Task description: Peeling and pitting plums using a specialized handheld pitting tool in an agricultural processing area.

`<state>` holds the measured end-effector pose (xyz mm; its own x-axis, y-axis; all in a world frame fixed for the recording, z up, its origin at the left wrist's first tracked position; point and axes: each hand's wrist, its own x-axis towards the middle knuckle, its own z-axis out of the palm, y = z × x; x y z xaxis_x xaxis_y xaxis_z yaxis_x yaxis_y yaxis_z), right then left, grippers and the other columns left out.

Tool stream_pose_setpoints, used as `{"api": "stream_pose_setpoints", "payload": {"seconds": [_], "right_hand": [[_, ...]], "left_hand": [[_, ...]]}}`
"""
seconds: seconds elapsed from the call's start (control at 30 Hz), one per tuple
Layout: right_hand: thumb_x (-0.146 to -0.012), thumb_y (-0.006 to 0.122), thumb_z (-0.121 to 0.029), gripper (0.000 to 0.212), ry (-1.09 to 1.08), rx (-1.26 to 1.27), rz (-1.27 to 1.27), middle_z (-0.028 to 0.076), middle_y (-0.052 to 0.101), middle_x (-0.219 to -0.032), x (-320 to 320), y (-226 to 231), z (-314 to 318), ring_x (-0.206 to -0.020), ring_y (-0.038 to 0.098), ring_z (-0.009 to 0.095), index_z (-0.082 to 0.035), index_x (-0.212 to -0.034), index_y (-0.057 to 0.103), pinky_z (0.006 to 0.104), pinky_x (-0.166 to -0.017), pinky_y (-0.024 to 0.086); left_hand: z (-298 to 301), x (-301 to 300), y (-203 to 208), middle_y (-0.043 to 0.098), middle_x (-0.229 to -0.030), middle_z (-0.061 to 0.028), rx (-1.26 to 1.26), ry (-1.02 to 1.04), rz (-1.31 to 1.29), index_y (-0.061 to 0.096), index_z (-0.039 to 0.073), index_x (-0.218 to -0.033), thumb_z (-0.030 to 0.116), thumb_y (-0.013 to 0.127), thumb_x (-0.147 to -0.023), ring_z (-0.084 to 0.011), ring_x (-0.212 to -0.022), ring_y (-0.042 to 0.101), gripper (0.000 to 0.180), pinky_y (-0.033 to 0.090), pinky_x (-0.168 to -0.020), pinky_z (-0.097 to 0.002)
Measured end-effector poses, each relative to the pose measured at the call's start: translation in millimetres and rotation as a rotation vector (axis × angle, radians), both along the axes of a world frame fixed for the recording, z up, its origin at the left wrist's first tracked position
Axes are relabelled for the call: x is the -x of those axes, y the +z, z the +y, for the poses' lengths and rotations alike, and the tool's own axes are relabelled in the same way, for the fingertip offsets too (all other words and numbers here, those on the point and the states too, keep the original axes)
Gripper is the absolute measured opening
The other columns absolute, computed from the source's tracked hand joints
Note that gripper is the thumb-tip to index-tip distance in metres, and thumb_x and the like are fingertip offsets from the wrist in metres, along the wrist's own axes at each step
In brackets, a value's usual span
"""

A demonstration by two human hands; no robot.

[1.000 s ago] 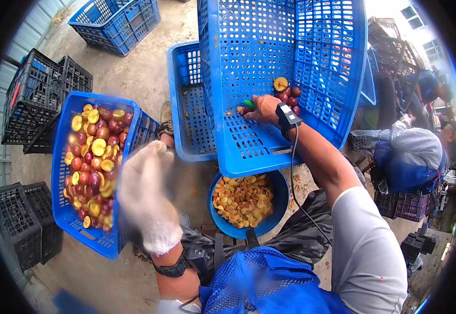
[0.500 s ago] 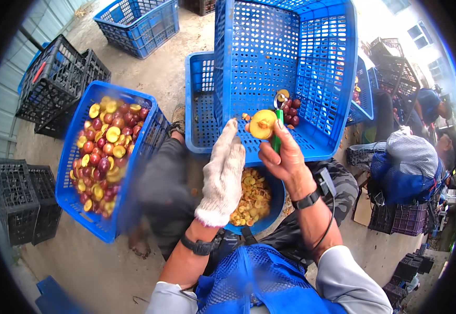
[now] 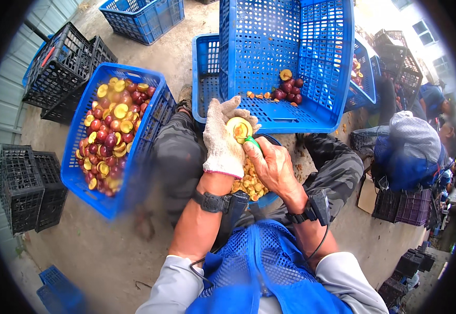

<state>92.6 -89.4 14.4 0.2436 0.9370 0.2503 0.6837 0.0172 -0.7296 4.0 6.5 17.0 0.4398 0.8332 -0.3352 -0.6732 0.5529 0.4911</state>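
Note:
My left hand, in a white knitted glove, is closed around a halved plum, its yellow cut face turned up. My bare right hand grips a green-handled pitting spoon, and its working end is at the middle of the cut face, mostly hidden. Just below both hands is a blue basin of small yellow fruit pieces, partly covered by my right hand. Ahead, a tilted blue crate holds several dark red plums and one plum half in its lower corner.
To my left stands a blue crate full of halved plums. Black crates line the left wall. Another blue crate sits at the far left. On the right, a co-worker sits near a purple crate.
Both hands have come lower and nearer to me. The plum half now rests in my gloved left hand, and the spoon's end has gone from pointing upward to the cut face.

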Motion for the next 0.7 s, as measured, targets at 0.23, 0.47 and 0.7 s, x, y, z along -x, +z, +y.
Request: {"api": "stream_pose_setpoints", "payload": {"seconds": [0.23,0.47,0.7], "right_hand": [[-0.098,0.047,-0.033,0.041,0.116,0.122,0.258,0.013,0.051,-0.059,12,7,-6,-0.052,0.051,0.027,0.000,-0.075,0.050,0.0382,-0.050,0.039],[-0.098,0.040,-0.046,0.049,0.106,0.466,0.889,0.005,0.053,-0.063,21,0,-16,-0.050,0.047,0.014,-0.003,-0.081,0.056,0.0298,-0.048,0.039],[-0.099,0.037,-0.049,0.048,0.354,0.696,1.660,-0.001,0.039,-0.051,19,-3,-16,-0.035,0.029,0.007,-0.011,-0.070,0.043,0.0214,-0.033,0.023]], "left_hand": [[1,5,12,0.061,-0.065,-0.0089,0.146,0.011,0.071,0.063,0.004,-0.096,0.048,0.042,-0.096,-0.0256,-0.055,0.061,0.049,0.053,-0.053,-0.0389],[9,11,7,0.059,-0.065,-0.0097,-0.191,-0.174,0.386,0.062,0.002,-0.087,0.040,0.048,-0.094,-0.0233,-0.052,0.058,0.042,0.050,-0.051,-0.0361],[10,23,13,0.060,-0.066,-0.0052,-0.084,-0.552,0.096,0.063,0.002,-0.093,0.039,0.050,-0.094,-0.0216,-0.057,0.060,0.039,0.050,-0.054,-0.0353]]}}
